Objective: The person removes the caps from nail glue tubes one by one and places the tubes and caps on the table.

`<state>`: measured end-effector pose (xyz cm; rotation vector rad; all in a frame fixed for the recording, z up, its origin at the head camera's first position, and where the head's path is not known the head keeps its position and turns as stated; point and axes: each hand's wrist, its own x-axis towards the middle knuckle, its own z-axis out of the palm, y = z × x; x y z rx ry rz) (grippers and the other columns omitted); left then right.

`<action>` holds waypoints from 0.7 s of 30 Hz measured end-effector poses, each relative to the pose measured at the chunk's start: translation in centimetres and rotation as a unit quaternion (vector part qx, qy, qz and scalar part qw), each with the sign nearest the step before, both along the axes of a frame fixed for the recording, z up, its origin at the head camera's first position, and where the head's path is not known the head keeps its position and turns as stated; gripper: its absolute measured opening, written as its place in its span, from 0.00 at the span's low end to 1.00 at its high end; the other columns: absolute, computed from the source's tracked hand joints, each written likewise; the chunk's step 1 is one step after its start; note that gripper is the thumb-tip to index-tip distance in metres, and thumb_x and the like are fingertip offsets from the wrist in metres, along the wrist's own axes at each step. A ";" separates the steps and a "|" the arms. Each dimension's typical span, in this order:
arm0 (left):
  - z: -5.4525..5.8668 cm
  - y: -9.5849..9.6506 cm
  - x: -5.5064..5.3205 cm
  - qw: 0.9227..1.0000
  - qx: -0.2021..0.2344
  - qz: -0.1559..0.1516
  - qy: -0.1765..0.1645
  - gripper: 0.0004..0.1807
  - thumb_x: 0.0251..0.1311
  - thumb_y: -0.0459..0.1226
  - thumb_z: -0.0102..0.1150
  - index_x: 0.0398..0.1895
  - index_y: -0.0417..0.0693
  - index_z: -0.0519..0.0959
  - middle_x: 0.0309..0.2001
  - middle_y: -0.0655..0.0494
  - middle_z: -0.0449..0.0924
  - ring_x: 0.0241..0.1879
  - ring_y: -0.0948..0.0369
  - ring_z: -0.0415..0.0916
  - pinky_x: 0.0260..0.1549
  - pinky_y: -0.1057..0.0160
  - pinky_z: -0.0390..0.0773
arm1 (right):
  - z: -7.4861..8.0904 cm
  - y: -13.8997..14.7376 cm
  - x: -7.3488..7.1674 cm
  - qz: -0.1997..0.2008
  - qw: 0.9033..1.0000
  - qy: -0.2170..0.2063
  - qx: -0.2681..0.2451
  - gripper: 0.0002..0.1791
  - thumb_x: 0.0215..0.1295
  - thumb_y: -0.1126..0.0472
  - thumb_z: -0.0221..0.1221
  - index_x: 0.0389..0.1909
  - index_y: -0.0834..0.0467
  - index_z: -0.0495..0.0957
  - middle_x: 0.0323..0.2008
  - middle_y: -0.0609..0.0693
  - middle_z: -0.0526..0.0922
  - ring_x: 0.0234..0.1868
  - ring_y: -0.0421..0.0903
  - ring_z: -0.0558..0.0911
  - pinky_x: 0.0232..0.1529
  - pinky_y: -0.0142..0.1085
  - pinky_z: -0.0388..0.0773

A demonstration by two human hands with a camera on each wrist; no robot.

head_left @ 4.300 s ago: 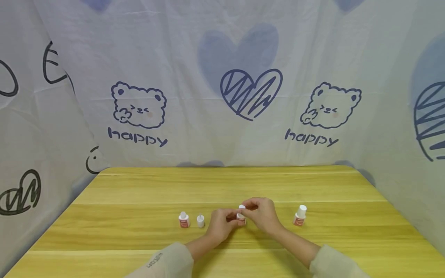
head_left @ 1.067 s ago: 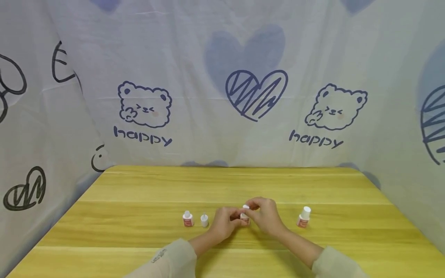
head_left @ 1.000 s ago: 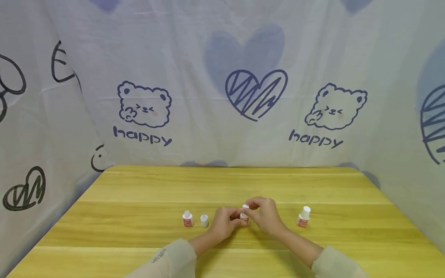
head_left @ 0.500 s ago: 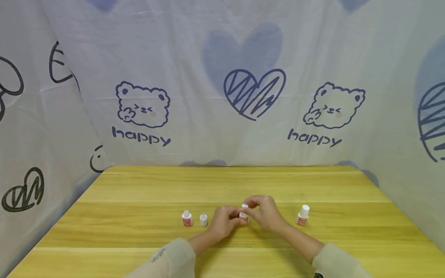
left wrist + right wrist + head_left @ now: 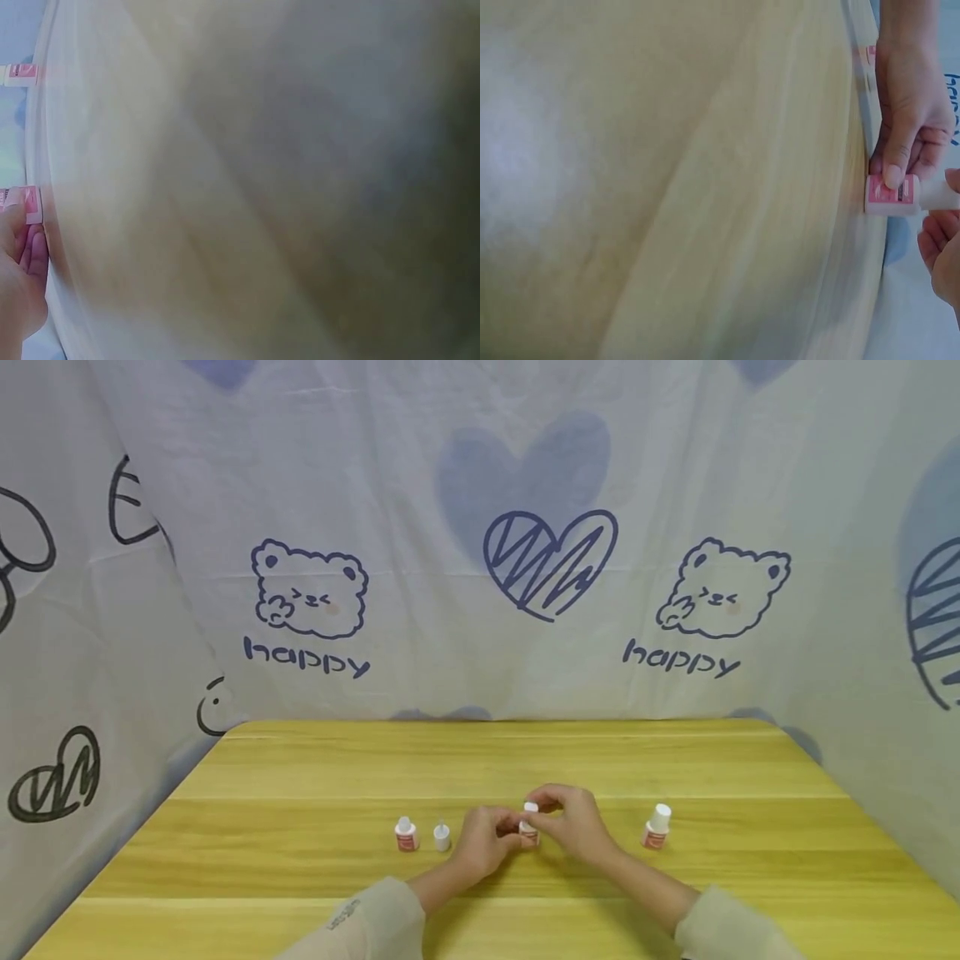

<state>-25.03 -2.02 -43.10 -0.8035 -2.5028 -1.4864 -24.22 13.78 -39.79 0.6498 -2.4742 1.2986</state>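
Observation:
Near the table's middle stands a small white bottle [image 5: 529,836] with a red label, upright. My left hand [image 5: 482,843] pinches its body between thumb and fingers; the right wrist view shows that thumb [image 5: 895,169] across the label. Thumb and fingers of my right hand [image 5: 576,823] grip the white cap [image 5: 936,196] on top. Left of my hands, a loose white cap [image 5: 442,838] stands with a thin stem pointing up. Beside it is a similar bottle [image 5: 407,837] with its short white neck showing. A third bottle [image 5: 656,828], with a tall white cap on, stands to the right.
All of this is on a yellow wood-grain table [image 5: 480,760]. A white cloth [image 5: 420,677] printed with hearts and bears hangs behind the far edge and along both sides. The wrist views show mostly blurred tabletop.
Both hands keep nearly the same hold on the middle bottle and its cap. The head view has shifted slightly; the other bottles and the loose cap stay in place.

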 end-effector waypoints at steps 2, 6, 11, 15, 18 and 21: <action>0.0 0.0 0.0 1.000 -0.002 0.003 0.010 0.09 0.47 0.33 0.67 0.32 0.36 0.84 0.31 0.46 0.86 0.31 0.59 0.83 0.30 0.76 0.78 | 0.0 -0.3 0.1 -0.020 1.000 -0.004 -0.011 0.07 0.51 0.65 0.67 0.29 0.65 0.81 0.27 0.53 0.85 0.31 0.43 0.82 0.36 0.31 0.79; 0.0 0.0 0.0 1.000 -0.006 0.004 0.024 0.10 0.46 0.33 0.68 0.32 0.36 0.84 0.31 0.46 0.86 0.32 0.57 0.83 0.30 0.76 0.77 | -0.1 -0.8 0.4 -0.062 0.998 -0.016 -0.024 0.06 0.48 0.66 0.69 0.26 0.62 0.81 0.25 0.52 0.85 0.30 0.44 0.81 0.34 0.28 0.78; 0.1 0.0 0.1 1.000 -0.010 0.001 0.019 0.09 0.46 0.33 0.68 0.32 0.36 0.84 0.32 0.45 0.86 0.33 0.57 0.83 0.31 0.77 0.77 | 0.0 -1.0 0.7 -0.081 0.996 -0.020 -0.025 0.06 0.47 0.68 0.69 0.24 0.62 0.81 0.24 0.51 0.85 0.29 0.43 0.82 0.33 0.26 0.77; 0.2 0.0 0.0 1.000 -0.009 -0.003 0.013 0.10 0.47 0.33 0.67 0.32 0.36 0.84 0.32 0.45 0.86 0.33 0.56 0.83 0.31 0.76 0.77 | 0.2 -1.1 0.8 -0.079 0.997 -0.014 -0.016 0.05 0.46 0.69 0.69 0.23 0.62 0.81 0.23 0.52 0.84 0.28 0.44 0.82 0.31 0.25 0.77; 0.1 -0.1 0.0 1.000 -0.014 -0.005 0.015 0.10 0.47 0.34 0.67 0.33 0.36 0.84 0.33 0.45 0.86 0.33 0.57 0.83 0.31 0.75 0.77 | 0.4 -1.2 0.8 -0.076 0.997 -0.007 -0.002 0.05 0.46 0.69 0.68 0.23 0.63 0.81 0.23 0.53 0.84 0.27 0.43 0.81 0.30 0.24 0.77; 0.1 -0.1 0.0 1.000 -0.019 -0.004 0.014 0.10 0.47 0.34 0.67 0.33 0.37 0.84 0.33 0.46 0.86 0.33 0.59 0.82 0.31 0.75 0.77 | 0.6 -1.1 0.8 -0.070 0.997 -0.003 0.009 0.04 0.47 0.70 0.68 0.22 0.63 0.81 0.23 0.53 0.84 0.25 0.41 0.80 0.27 0.24 0.76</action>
